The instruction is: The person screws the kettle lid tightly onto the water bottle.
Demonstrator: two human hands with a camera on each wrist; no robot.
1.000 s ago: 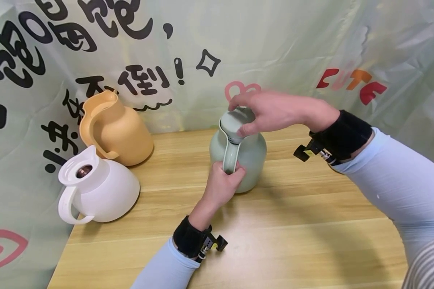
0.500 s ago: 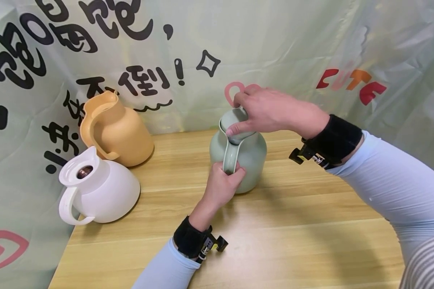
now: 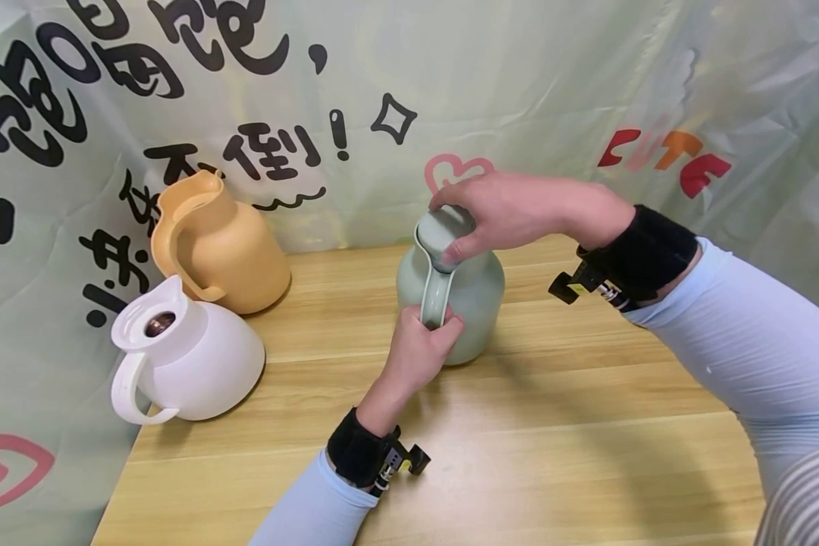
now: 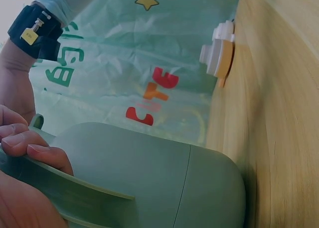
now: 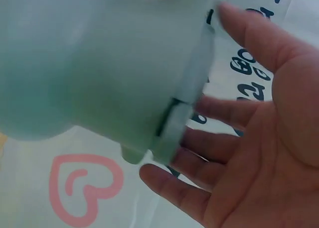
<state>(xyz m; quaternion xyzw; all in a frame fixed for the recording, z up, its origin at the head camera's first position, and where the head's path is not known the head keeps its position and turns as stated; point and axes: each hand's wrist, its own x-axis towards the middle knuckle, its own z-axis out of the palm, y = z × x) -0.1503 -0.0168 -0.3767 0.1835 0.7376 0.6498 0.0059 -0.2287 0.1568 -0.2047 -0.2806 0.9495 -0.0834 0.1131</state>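
Note:
A sage-green thermos jug (image 3: 478, 303) stands upright on the table, its handle toward me. My left hand (image 3: 419, 349) grips that handle (image 3: 436, 292), fingers wrapped round it in the left wrist view. On top, my right hand (image 3: 519, 208) holds the jug's round green lid (image 3: 444, 231), thumb on the near side and fingers on the far side. The right wrist view has the lid (image 5: 192, 83) at the jug's mouth, with the fingers (image 5: 207, 151) spread round its rim. Part of the lid is hidden under the hand.
A white jug (image 3: 205, 364) with an open mouth stands at the left on the wooden table (image 3: 553, 462). Behind it is an orange jug (image 3: 239, 258). Stacked white and orange pieces (image 4: 219, 54) lie on the table. A printed curtain (image 3: 532, 83) hangs behind.
My right hand shifts left across the lid, then back to the right, its wrist turning. The left hand keeps its grip on the handle, and the jug stays in place.

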